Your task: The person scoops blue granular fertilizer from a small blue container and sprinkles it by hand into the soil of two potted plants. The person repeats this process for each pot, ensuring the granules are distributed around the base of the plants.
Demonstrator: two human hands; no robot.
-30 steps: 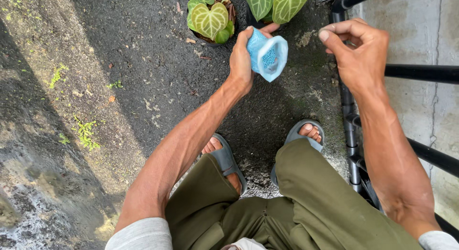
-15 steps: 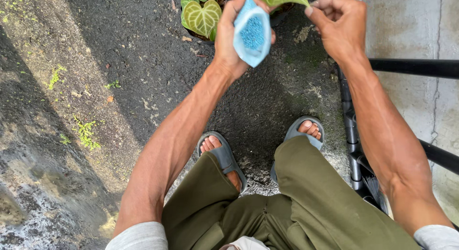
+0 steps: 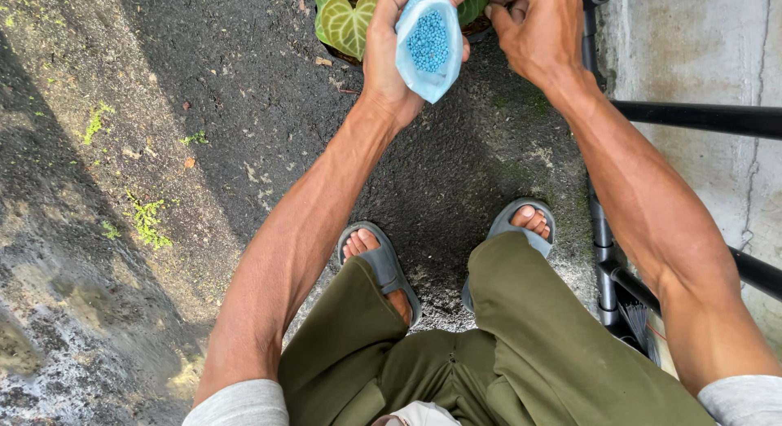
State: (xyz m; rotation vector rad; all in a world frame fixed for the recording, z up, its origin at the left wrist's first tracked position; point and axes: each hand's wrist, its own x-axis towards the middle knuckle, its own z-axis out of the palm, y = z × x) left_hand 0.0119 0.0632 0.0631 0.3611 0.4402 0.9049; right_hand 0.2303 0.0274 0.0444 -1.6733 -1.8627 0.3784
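Damp asphalt ground (image 3: 204, 149) below. Left hand (image 3: 389, 47) clamped on blue granule bag (image 3: 427, 43), now raised nearer potted plant (image 3: 346, 23); right hand (image 3: 538, 31) pinched shut beside it.

Ground surface: dark wet asphalt (image 3: 244, 108).
On it we see a potted plant (image 3: 346, 23), moss patches (image 3: 147, 222) and our sandalled feet (image 3: 379, 263).
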